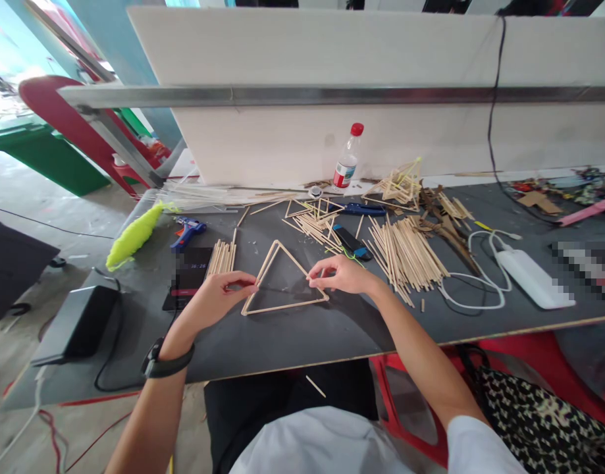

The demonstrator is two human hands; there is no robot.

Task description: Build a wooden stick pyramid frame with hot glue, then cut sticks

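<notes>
On the dark table (292,345), btwn both hands, lies the stick triangle (285,307), a 3-sided frame of thin wooden sticks w/ its point away from the person & its base nearest. L hand (223,293) is pinched narrow, thumb & forefinger on the frame's left side; R hand (344,273) likewise, fingertips closed on the right side, a bit above the near right corner. Whether either hand lifts the frame at all, can't tell. Left side looks doubled, i.e. 2 sticks close together.

Step in hand, by the look of it: steadying the frame & lining up its sides. Next move prob. calls for a light, level grip from both hands so the corners don't twist; any loose corner would need glue, & the glue gun (189,234) lies to the left, just beyond the phone (196,278). For more sticks, there's a small bundle (222,258) beside the phone & a big pile (403,253) past R hand. Farther back, to the right of the bottle (345,172), sits a stick structure (398,184), prob. similar work. How firm the triangle's joints are, can't tell.
</notes>
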